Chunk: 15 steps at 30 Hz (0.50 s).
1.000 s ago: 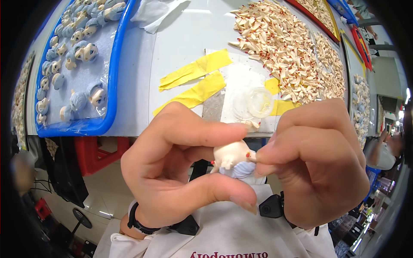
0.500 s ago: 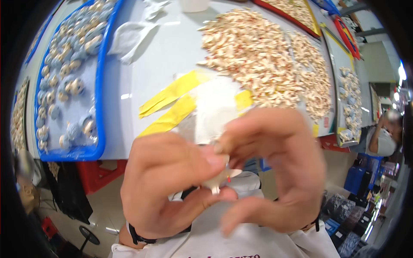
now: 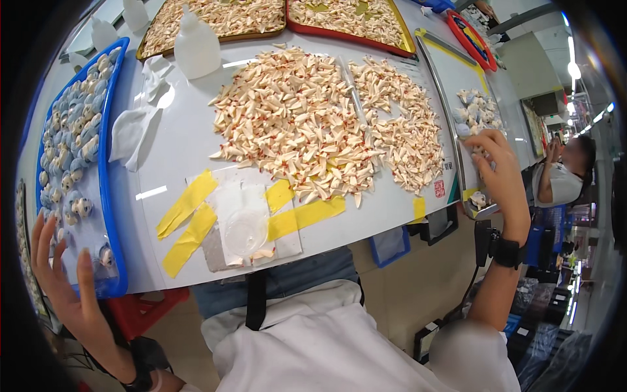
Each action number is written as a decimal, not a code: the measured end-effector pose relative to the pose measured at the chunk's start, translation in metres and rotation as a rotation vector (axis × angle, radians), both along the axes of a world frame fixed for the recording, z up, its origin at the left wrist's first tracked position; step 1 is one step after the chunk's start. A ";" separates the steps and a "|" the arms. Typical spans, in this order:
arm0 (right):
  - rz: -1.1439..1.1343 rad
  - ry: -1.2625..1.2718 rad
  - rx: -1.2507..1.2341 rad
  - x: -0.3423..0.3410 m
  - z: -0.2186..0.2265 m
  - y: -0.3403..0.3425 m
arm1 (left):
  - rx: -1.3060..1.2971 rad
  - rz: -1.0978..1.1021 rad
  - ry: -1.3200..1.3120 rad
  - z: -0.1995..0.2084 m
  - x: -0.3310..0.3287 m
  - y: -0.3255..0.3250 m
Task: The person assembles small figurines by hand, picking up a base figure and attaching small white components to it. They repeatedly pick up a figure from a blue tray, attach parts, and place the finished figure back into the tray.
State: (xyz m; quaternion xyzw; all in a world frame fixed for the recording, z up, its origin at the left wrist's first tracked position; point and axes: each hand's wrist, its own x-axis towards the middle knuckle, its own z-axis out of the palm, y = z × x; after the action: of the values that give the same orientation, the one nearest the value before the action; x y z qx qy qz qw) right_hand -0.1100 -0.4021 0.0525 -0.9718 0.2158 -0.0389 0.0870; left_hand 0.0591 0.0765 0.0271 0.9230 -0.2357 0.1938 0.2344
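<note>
My left hand (image 3: pixel 65 274) is open, its fingers spread over the near end of a blue tray (image 3: pixel 116 170). Beside its thumb lies a small blue-and-cream figure (image 3: pixel 106 256), apparently loose. Far to the right, my right hand (image 3: pixel 499 170) is bent over a long tray (image 3: pixel 450 124) of similar small figures (image 3: pixel 477 108). Its fingers curl around a pale small figure (image 3: pixel 481 154), partly hidden by them. Another figure (image 3: pixel 479 198) lies just below that hand. Between my hands, a big pile of small cream, red-tipped pieces (image 3: pixel 294 117) covers the white table (image 3: pixel 150 215).
Yellow tape strips (image 3: pixel 187 206) hold a white pad with a clear round dish (image 3: pixel 246 232) near the front edge. White bottles (image 3: pixel 196 49) and a crumpled white glove (image 3: pixel 134 134) stand or lie at the back left. Trays of cream pieces (image 3: pixel 215 19) line the back.
My hands were together at the front, fingers around a small pale piece. They have moved apart, the left to the blue tray, the right to the right-hand tray. The view has shifted too.
</note>
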 end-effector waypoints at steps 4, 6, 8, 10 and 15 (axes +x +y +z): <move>-0.032 -0.071 -0.107 -0.002 0.004 -0.001 | 0.226 0.095 0.024 0.006 0.025 0.046; 0.004 -0.097 -0.124 0.000 0.011 0.010 | 0.186 0.082 0.185 -0.012 0.035 0.049; 0.119 -0.135 -0.003 0.016 0.014 0.026 | 0.244 0.099 0.304 -0.006 0.025 0.054; 0.179 -0.104 0.223 0.028 0.011 0.047 | 0.357 0.179 0.338 -0.006 0.016 0.050; 0.184 -0.055 0.228 0.050 -0.004 0.067 | 0.361 0.165 0.396 0.014 -0.013 0.024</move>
State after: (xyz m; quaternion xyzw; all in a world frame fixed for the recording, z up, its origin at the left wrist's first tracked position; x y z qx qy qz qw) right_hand -0.0596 -0.3350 0.0486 -0.9698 0.1264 -0.0326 0.2058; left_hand 0.0457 0.1002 0.0408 0.9858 -0.1400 -0.0172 0.0912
